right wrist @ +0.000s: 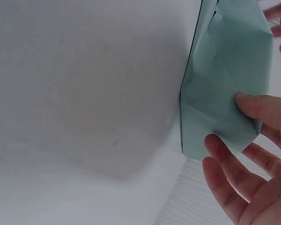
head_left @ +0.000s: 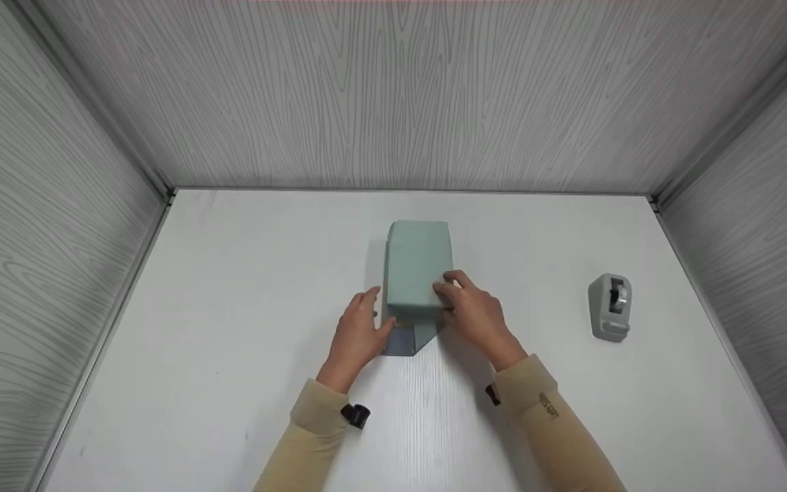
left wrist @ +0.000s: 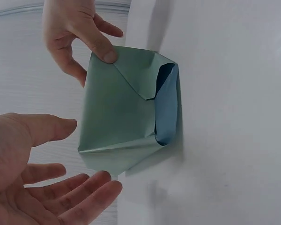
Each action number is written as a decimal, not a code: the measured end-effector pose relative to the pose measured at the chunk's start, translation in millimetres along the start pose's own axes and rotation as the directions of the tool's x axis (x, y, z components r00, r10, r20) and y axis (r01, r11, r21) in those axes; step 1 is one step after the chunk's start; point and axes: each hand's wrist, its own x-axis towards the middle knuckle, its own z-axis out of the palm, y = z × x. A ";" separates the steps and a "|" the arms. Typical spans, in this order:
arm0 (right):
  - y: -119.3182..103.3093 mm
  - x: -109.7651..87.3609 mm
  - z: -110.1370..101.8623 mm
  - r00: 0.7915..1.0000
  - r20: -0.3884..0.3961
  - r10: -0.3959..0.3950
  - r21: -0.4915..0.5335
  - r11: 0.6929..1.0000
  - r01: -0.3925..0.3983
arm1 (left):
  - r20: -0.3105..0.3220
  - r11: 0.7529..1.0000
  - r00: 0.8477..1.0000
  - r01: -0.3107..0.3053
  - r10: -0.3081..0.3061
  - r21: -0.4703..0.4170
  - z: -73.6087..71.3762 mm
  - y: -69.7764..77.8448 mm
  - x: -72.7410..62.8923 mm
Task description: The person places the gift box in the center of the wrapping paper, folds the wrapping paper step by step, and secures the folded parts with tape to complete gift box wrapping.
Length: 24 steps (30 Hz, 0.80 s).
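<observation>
Pinching the green paper package (head_left: 419, 263) with the right hand (head_left: 479, 318). Holding the left hand (head_left: 356, 335) spread beside it, perhaps touching.

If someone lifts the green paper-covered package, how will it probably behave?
The green package would probably keep its boxy shape, as its top looks flat. Its end flap may bend, since it looks like thin paper. Rolling seems unlikely, given the flat sides.

Green wrapper (head_left: 419, 263), well in from the surface (head_left: 250, 307) edges: matt paper, smooth faces, creased folds. Tape dispenser (head_left: 610, 307) near right edge: looks like matt plastic. Surface itself: smooth, slight sheen. Wall (head_left: 400, 96) beyond far edge: wood-grain finish. Sleeves (head_left: 311, 430): matt cloth.
</observation>
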 end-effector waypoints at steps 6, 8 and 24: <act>-0.2 -0.4 -0.8 1.000 0.005 0.011 0.013 1.000 -0.011 | -0.013 0.996 0.998 0.062 -0.063 -0.058 5.6 -7.9 -6.1; 0.1 -0.2 -1.0 1.000 0.001 0.007 0.012 1.000 -0.007 | -0.013 0.995 0.998 0.064 -0.065 -0.075 7.7 -9.6 -6.8; -0.5 1.1 -3.4 1.000 -0.003 0.004 0.020 1.000 -0.004 | -0.070 0.994 0.994 0.081 -0.086 -0.069 13.4 -12.2 -0.2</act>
